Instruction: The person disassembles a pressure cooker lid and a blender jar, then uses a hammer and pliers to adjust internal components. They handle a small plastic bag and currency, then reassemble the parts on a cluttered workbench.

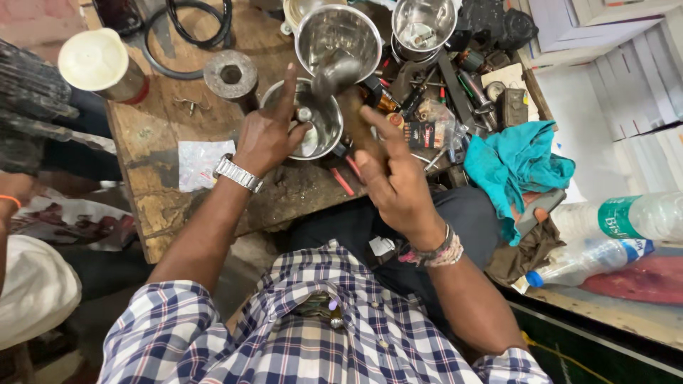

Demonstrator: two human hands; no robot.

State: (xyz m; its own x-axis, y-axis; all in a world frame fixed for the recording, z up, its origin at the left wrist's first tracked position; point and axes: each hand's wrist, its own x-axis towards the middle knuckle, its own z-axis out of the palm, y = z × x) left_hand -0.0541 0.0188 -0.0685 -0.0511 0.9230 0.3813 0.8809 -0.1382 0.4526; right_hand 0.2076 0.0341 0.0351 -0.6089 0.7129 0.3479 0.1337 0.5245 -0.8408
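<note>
My left hand (269,131), with a metal watch on its wrist, rests on the rim of a small steel jar (320,135) lying on the wooden workbench (160,153); its index finger points up. My right hand (395,178) grips the wooden handle of a hammer (340,77), whose grey metal head hovers just above the jar's mouth. A short metal spindle stands inside the jar.
Two more steel jars (341,32) (425,20) stand behind. A grey metal ring (230,73), a white-lidded can (96,62), black rubber loops and scattered tools crowd the bench. A teal cloth (516,167) and plastic bottles (633,217) lie to the right. Another person sits at left.
</note>
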